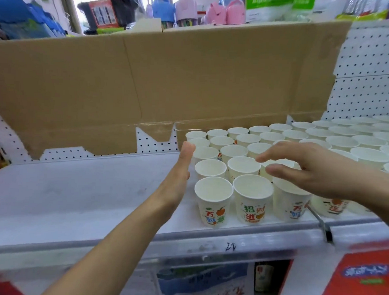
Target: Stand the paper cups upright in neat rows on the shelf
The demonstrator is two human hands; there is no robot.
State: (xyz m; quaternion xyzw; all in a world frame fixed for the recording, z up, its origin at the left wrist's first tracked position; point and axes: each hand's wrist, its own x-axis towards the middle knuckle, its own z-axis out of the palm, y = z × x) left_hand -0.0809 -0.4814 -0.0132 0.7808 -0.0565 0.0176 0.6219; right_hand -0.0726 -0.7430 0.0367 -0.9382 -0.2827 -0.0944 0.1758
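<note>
Flat, straight-fingered left hand point(184, 167) lay at nine o'clock of the white printed paper cups point(213, 208), likely squaring rows; right hand point(316, 174) hovered spread, empty.

Two hands show: the left hand point(183, 167) and the right hand point(318, 174). The paper cups point(252, 195) number well over thirty. A full count fails, since the right hand covers some and the block runs out of view beyond it. The column just beside the left hand counts five cups. The front row, below the fingers, shows four printed cups. One shelf point(73, 197) carries them, and one cardboard sheet point(147, 77) stands beyond the hands.
</note>
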